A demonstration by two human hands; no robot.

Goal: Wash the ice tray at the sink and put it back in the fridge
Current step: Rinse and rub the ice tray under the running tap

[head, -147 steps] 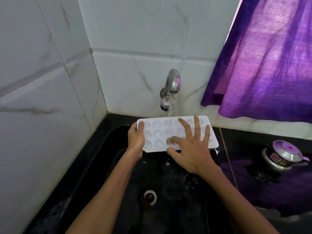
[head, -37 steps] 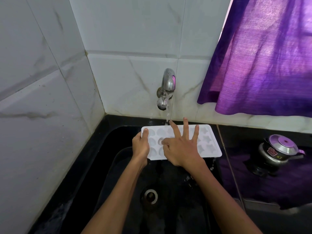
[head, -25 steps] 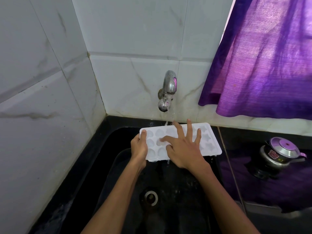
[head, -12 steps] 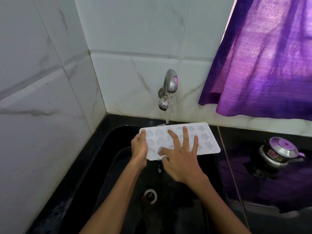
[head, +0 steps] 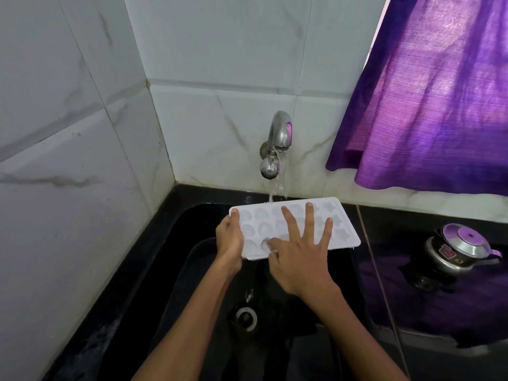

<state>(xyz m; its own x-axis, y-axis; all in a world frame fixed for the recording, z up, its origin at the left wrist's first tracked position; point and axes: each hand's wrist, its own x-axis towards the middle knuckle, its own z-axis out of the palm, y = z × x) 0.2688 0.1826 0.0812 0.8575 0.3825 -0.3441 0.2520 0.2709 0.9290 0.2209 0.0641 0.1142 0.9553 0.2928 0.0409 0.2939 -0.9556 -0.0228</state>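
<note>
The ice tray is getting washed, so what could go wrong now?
The white plastic ice tray is gripped only at its left end by the left hand, while the right hand lies flat on top with fingers spread. Wet plastic might slip and drop into the black sink. Water from the steel tap lands on the tray's far edge, so it could splash toward the steel pot with a lid on the counter.

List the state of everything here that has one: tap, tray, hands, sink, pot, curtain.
tap: running onto the tray's far edge
ice tray: cavities up, held over the sink
left hand: gripping the tray's left end
right hand: open, fingers spread on the tray
sink: wet, drain uncovered
metal pot: lidded
curtain: hanging
</note>
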